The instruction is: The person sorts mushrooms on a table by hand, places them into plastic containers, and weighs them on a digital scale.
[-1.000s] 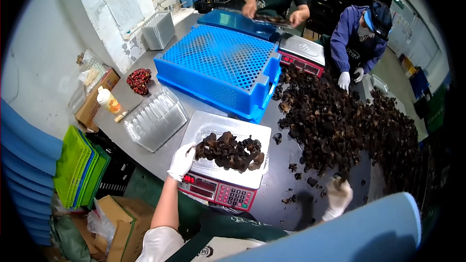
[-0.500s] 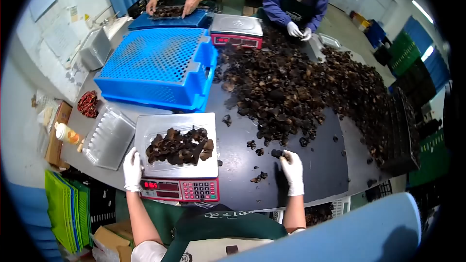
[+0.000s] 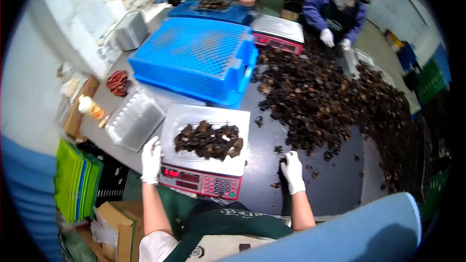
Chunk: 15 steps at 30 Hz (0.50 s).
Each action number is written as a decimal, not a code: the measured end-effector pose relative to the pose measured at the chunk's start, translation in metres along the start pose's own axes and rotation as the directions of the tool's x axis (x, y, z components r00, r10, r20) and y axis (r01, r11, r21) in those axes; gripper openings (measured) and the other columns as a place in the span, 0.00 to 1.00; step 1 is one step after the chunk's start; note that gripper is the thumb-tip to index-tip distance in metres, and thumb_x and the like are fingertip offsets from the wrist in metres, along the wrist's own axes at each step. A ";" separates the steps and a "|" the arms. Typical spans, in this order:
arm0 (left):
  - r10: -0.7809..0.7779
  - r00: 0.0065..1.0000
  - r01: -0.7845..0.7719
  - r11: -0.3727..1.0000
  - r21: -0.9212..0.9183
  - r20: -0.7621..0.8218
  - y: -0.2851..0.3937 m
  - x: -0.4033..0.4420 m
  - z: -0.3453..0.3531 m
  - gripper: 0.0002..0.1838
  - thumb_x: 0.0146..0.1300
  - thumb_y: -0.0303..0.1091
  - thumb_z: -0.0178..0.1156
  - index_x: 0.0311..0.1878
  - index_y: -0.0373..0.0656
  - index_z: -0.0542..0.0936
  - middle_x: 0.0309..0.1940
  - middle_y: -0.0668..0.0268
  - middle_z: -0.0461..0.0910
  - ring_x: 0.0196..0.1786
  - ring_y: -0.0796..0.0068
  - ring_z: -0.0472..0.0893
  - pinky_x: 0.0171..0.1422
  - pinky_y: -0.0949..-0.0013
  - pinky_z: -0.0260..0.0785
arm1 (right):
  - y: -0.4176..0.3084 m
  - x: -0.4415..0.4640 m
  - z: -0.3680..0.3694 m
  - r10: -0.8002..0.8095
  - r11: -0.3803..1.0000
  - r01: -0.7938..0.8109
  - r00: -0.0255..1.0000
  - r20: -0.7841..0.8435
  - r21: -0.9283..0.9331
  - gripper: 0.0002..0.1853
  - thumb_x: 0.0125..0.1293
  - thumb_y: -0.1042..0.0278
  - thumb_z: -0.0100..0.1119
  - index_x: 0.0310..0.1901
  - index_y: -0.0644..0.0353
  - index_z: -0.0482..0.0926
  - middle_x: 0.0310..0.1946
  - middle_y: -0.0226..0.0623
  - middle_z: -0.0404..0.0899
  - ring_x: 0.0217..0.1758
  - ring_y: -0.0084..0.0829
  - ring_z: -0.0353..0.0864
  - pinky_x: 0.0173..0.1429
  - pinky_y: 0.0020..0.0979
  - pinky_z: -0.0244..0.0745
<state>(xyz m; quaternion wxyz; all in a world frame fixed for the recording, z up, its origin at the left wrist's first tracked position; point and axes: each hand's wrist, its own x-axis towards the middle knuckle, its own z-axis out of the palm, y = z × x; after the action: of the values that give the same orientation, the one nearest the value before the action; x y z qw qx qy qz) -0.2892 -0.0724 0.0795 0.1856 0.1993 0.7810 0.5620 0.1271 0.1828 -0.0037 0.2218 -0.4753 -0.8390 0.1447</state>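
Note:
A clear plastic tray [image 3: 187, 155] with dark, curled wood ear mushrooms [image 3: 208, 140] in it lies on the metal plate of the red digital scale [image 3: 198, 182]. My left hand [image 3: 152, 161], in a white glove, is at the plate's left edge, fingers stretched and parted, holding nothing I can see. On the dark table, right of the scale, my gloved right hand [image 3: 292, 172] points its bent fingers down among a few loose mushroom pieces [image 3: 278, 149]. What lies under those fingertips is hidden. The big mushroom pile [image 3: 320, 102] spreads beyond it.
Behind the scale sits an upturned blue crate [image 3: 194, 43]. Empty clear trays [image 3: 136, 122], a bottle [image 3: 91, 108] and a bundle of red ties [image 3: 117, 83] are on the left. A second scale [image 3: 277, 36] stands further back, near two co-workers. A black crate [image 3: 405, 155] borders the pile.
The view has swung left, so the table appears shifted right. My right hand has moved left over the loose pieces, and the dark piece at its fingertips no longer shows. The far co-worker's gloved hands have parted.

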 end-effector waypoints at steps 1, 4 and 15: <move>0.014 1.000 -0.015 1.000 -0.021 -0.010 -0.001 -0.001 0.002 0.18 0.70 0.29 0.55 0.62 0.39 0.75 0.48 0.65 0.78 0.38 0.82 0.76 0.44 0.76 0.74 | 0.005 0.005 0.006 0.012 0.998 -0.011 1.000 -0.021 0.057 0.10 0.51 0.78 0.61 0.37 0.60 0.77 0.38 0.46 0.78 0.43 0.49 0.80 0.47 0.40 0.76; 0.109 0.994 -0.109 0.994 0.013 0.011 -0.014 0.001 -0.002 0.18 0.71 0.31 0.55 0.62 0.40 0.74 0.46 0.68 0.79 0.32 0.83 0.74 0.35 0.78 0.67 | 0.021 0.025 0.018 0.113 0.975 -0.113 0.994 0.011 0.189 0.08 0.49 0.80 0.59 0.33 0.63 0.75 0.29 0.44 0.79 0.34 0.40 0.80 0.44 0.33 0.75; 0.118 0.989 -0.124 0.990 0.063 0.087 -0.014 -0.003 0.011 0.18 0.68 0.27 0.56 0.60 0.38 0.76 0.47 0.62 0.79 0.41 0.78 0.78 0.49 0.73 0.72 | -0.184 0.084 -0.042 -0.223 0.733 0.037 0.957 0.188 0.679 0.10 0.54 0.78 0.61 0.39 0.64 0.76 0.34 0.38 0.80 0.38 0.27 0.79 0.45 0.28 0.75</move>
<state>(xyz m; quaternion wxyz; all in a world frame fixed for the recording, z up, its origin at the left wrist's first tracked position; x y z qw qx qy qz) -0.2821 -0.0689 0.0633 0.1764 0.2756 0.7779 0.5364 -0.0247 0.1634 0.1353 0.2767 -0.2807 -0.7837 0.4800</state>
